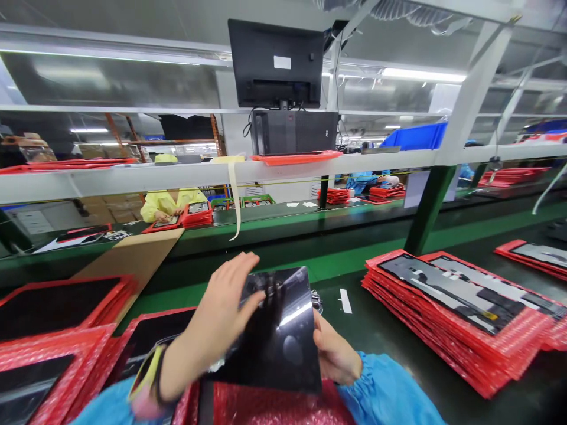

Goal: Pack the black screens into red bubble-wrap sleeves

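A glossy black screen panel (283, 348) is tilted up in front of me, catching the reflection of a hand and a ceiling light. My right hand (334, 351) grips its right edge, with the thumb on the front and the other fingers behind. Over the panel's upper left side is my left hand (217, 313), its fingers stretched and the thumb apart; whether it touches the glass I cannot tell. Beneath the panel lies a red bubble-wrap bag (283, 404). Something small and shiny (316, 301) shows behind the panel's right edge, too little to name.
Red bubble bags with dark panels (57, 304) lie at left. Stacked bags with grey-backed panels (443, 301) stand at right. A white paper scrap (345, 301) is on the dark bench. A monitor (277, 65) hangs above the shelf rail. Across the bench sits a person in yellow (170, 203).
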`<state>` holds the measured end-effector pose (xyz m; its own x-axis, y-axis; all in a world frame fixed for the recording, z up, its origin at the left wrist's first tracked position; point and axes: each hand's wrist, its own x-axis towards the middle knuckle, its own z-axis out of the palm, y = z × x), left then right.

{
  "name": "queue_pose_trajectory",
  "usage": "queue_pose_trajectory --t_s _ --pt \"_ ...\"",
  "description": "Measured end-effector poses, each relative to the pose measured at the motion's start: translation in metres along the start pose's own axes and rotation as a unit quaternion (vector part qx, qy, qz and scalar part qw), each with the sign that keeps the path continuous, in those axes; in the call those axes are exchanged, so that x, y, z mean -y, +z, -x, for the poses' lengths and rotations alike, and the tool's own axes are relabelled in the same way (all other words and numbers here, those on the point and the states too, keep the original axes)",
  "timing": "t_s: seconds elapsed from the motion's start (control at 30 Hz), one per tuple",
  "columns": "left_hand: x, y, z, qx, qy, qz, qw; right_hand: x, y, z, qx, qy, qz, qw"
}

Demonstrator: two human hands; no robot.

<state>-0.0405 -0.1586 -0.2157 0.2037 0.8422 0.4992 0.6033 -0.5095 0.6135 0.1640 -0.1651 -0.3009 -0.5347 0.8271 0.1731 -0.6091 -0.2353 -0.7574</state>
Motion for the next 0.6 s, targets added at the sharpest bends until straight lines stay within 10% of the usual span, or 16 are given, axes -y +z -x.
queue_pose_trajectory --t_s 0.1,0.23,0.4,0.6 --pt "-0.016 0.012 0.033 0.145 0.206 -0.032 0.967 0.001 0.004 -0.009 -0.015 -0.043 -0.004 0.999" --pt "-0.020 0.034 0.055 0.137 0.266 -0.086 0.950 0.003 0.007 -0.012 -0.028 -0.077 -0.010 0.997" --pt "-0.030 0.045 0.052 -0.081 0.174 0.068 0.979 0.008 0.009 -0.005 -0.036 -0.086 0.011 0.996" --pt "-0.027 0.027 0.040 -0.235 -0.103 0.076 0.963 0.020 0.006 0.007 -0.081 -0.117 0.046 0.989"
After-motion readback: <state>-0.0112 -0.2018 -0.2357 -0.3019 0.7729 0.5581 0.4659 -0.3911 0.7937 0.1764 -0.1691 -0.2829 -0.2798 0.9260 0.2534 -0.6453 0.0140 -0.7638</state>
